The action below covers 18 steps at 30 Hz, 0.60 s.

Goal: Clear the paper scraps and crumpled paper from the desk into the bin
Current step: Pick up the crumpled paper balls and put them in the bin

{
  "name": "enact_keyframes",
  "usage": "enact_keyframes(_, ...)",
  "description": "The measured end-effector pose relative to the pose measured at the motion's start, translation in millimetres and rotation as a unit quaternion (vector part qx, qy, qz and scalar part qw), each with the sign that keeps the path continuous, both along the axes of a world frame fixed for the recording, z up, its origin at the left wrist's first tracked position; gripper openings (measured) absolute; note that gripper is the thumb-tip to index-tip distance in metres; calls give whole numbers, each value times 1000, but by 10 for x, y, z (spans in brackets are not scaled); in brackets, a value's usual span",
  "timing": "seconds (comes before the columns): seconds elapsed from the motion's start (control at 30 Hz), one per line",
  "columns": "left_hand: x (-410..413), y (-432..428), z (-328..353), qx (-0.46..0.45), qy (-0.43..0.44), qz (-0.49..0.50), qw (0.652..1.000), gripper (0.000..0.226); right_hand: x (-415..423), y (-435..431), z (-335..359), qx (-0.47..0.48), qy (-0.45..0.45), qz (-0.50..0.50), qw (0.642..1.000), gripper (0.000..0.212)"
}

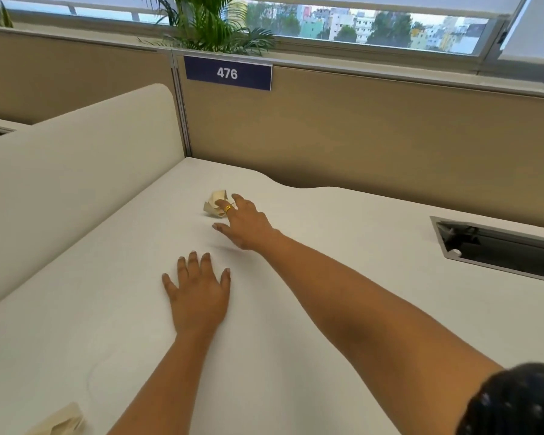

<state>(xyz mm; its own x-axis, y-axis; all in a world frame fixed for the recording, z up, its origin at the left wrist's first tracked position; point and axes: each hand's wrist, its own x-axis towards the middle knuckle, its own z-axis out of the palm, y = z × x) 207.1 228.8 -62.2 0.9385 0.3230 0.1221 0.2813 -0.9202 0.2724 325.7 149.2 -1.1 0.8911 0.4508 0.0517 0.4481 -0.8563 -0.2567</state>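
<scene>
**Desk clearing: early stage, pickup not yet made**

Crumpled paper [213, 200] sits on the desk [327, 277], far side, below the number plate 476 [227, 73]. Right hand [247, 222] is stretched out to it, fingers mostly straight, fingertips on or over the paper's near edge and thumb spread wide; no grip closed. Left hand [198, 298] lies flat on the desk nearer the person than the paper, fingers spread, holding nothing. A second paper scrap [62, 420] lies well nearer than the crumpled paper, at the left. Judgement: both pieces remain to be binned. No bin in view. White side screen [85, 171] stands left of the paper and a cable slot [500, 249] lies well to its right; neither blocks the reach.
</scene>
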Motion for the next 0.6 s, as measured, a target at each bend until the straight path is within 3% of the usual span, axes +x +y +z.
enact_keyframes(0.17, -2, -3, -16, 3, -5, 2, 1000, 57, 273, 317, 7, -56, -32, 25, 998, 50)
enact_keyframes(0.37, 19, -2, -35, 3, -1, 4, 1000, 57, 478, 475, -9, -98, 19, 11, 995, 59)
enact_keyframes(0.5, 17, 0, -34, -1, -1, 3, 1000, 57, 468, 432, -122, -84, 73, 1, 994, 58)
enact_keyframes(0.6, 21, -13, -22, 3, -1, 5, 1000, 57, 404, 370, -183, -71, 61, 3, 996, 47)
